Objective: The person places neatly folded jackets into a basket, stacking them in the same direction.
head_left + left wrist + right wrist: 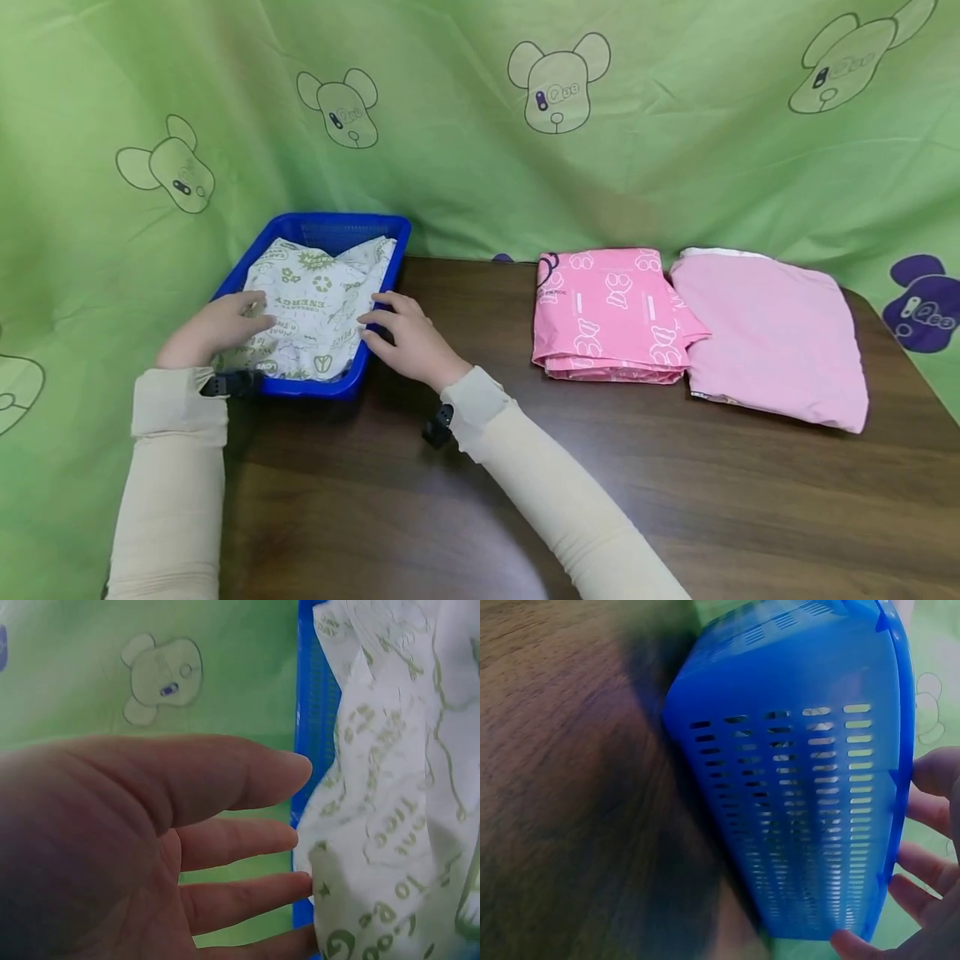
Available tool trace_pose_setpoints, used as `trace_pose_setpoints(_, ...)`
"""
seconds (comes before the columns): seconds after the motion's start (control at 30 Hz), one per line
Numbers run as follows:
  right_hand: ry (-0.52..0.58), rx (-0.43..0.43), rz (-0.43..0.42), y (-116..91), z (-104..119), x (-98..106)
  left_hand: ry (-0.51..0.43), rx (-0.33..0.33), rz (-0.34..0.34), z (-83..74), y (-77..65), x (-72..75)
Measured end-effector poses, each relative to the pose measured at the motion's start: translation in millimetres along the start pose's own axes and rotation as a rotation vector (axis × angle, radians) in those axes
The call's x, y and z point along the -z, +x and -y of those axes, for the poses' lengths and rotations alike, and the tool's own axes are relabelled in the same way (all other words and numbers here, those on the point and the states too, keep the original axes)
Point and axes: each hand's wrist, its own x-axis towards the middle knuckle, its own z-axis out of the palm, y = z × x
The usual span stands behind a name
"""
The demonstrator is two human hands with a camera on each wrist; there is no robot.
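Observation:
A blue plastic basket (pixel 341 220) with slotted walls stands at the left of the table. In it lies a white cloth (pixel 311 292) with green print, loosely folded. At the basket's left side is my left hand (pixel 217 325), its fingers spread and extended toward the cloth. The left wrist view shows the thumb apart from the other fingers and nothing between them; some fingertips (pixel 300 883) meet the cloth's edge. My right hand (pixel 412 342) is at the right rim, fingers extended over it. Seen from the right wrist, its fingertips lie along the basket rim (pixel 904 750).
On the brown wooden table (pixel 465 483), a folded bright pink printed cloth (pixel 600 312) lies right of centre. It touches a folded light pink cloth (pixel 772 333) farther right. A green curtain (pixel 450 150) with bear-head drawings hangs behind and at the left.

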Motion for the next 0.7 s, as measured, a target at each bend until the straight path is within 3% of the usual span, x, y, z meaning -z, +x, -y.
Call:
trace_pose_setpoints(0.23,0.035,0.035,-0.013,-9.2,-7.8,2.5,-0.002,0.0,-0.04,-18.8,-9.3,-7.2)
trace_pose_setpoints(0.37,0.053,0.039,-0.021,-17.0,-11.9,4.8,-0.021,-0.03,-0.1,-27.9,-12.2,-15.6)
trace_pose_setpoints(0.47,0.058,0.047,-0.038,-23.4,-15.4,8.1,-0.065,-0.062,-0.193,-38.3,-14.9,-23.1)
trace_pose_setpoints(0.7,0.03,0.083,-0.084,-38.7,-25.1,21.5,-0.199,-0.16,-0.513,-68.7,-16.1,-45.8)
